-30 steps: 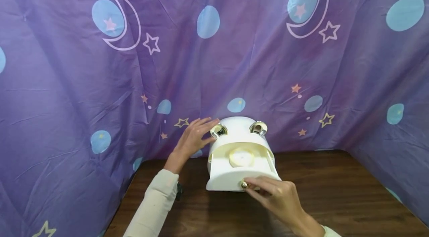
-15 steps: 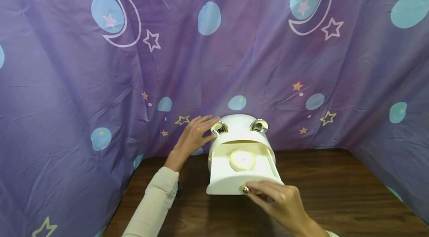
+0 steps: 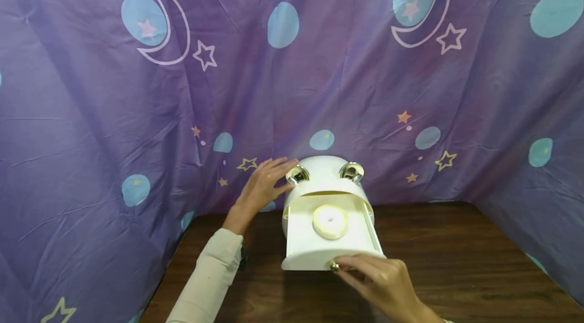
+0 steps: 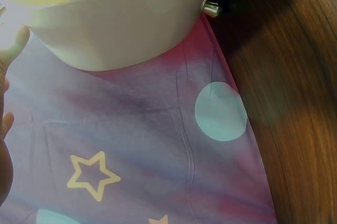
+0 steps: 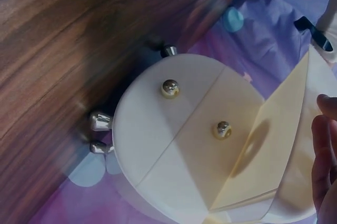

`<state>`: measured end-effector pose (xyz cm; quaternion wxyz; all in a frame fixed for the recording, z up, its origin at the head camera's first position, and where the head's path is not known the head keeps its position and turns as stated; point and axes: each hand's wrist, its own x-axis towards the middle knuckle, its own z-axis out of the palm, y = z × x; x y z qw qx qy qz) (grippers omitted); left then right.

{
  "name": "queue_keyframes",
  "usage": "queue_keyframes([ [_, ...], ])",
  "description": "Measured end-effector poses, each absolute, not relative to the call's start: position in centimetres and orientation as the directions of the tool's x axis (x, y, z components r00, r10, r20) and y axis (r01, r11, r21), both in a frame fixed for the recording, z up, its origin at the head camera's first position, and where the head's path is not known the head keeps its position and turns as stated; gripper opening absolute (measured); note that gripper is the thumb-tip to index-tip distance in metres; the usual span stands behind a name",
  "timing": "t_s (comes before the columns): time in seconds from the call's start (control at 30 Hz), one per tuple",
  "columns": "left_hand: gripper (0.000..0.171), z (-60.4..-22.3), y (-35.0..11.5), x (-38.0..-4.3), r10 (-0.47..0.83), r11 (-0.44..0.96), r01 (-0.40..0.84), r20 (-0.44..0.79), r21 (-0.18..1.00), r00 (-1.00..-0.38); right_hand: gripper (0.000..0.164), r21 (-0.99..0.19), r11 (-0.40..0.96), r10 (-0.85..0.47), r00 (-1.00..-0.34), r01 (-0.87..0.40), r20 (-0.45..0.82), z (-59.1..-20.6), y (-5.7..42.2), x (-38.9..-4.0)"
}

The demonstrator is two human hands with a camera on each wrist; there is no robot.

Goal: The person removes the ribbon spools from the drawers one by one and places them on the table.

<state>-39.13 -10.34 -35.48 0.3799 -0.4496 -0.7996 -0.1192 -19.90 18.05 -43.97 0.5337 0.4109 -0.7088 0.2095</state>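
A white round-fronted drawer box (image 3: pixel 323 173) stands on the table with its top drawer (image 3: pixel 306 261) pulled well out. Thumb and fingers of my right hand (image 3: pixel 385 285) pinch the small gold knob (image 3: pixel 335 265) on that drawer's front. Inside lies a pale yellow, flat round roll (image 3: pixel 330 221) with a white core. My left hand (image 3: pixel 264 186) is at the box's upper left, fingers extended beside a shiny gold-rimmed fitting (image 3: pixel 298 175). In the right wrist view, gold knobs (image 5: pixel 170 88) sit on the closed drawer fronts (image 5: pixel 158 108) below.
The dark wood table (image 3: pixel 438 257) spreads around the box. Purple cloth (image 3: pixel 246 84) printed with moons and stars hangs close behind it and along both sides. Shiny metal feet (image 5: pixel 100 121) show under the box. A second gold-rimmed fitting (image 3: pixel 352 173) is at its upper right.
My right hand has drawn the drawer further out toward me, bringing more of the roll into sight. The left hand has stayed by the box's upper left.
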Motion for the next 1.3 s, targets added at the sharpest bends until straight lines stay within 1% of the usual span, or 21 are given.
queue_keyframes([
  [0.13,0.076,-35.4,-10.4,-39.1,0.624,0.562,0.813,0.724,-0.155,-0.294,0.023,0.122,0.583,-0.348,-0.111,-0.803,0.931,-44.1,18.1,-20.4],
  [0.37,0.074,-35.6,-10.4,-39.0,0.626,0.567,0.810,0.716,-0.146,-0.309,0.024,0.112,0.602,-0.339,-0.127,-0.790,0.932,-44.4,18.1,-20.5],
  [0.57,0.073,-35.6,-10.5,-39.1,0.624,0.569,0.808,0.719,-0.152,-0.304,0.023,0.098,0.587,-0.352,-0.145,-0.803,0.925,-44.1,18.1,-20.2],
  [0.63,0.073,-35.6,-10.5,-39.1,0.623,0.568,0.809,0.721,-0.151,-0.303,0.023,0.101,0.583,-0.356,-0.141,-0.807,0.924,-43.9,18.0,-20.0],
  [0.77,0.073,-35.5,-10.5,-39.0,0.625,0.565,0.812,0.720,-0.150,-0.302,0.025,0.106,0.582,-0.356,-0.136,-0.806,0.925,-43.1,17.8,-19.5],
  [0.97,0.074,-35.5,-10.4,-38.9,0.626,0.563,0.813,0.718,-0.148,-0.303,0.031,0.070,0.600,-0.329,-0.166,-0.797,0.930,-41.2,17.5,-18.7],
  [1.17,0.075,-35.5,-10.4,-39.0,0.626,0.560,0.816,0.719,-0.145,-0.302,0.035,0.068,0.625,-0.310,-0.168,-0.777,0.936,-39.3,17.7,-18.7],
  [1.23,0.074,-35.5,-10.4,-39.0,0.626,0.562,0.814,0.719,-0.145,-0.303,0.037,0.070,0.642,-0.316,-0.180,-0.764,0.931,-38.8,17.9,-19.1],
  [1.3,0.074,-35.5,-10.3,-39.0,0.626,0.562,0.815,0.718,-0.143,-0.306,0.039,0.062,0.658,-0.325,-0.209,-0.751,0.922,-38.3,18.2,-19.6],
])
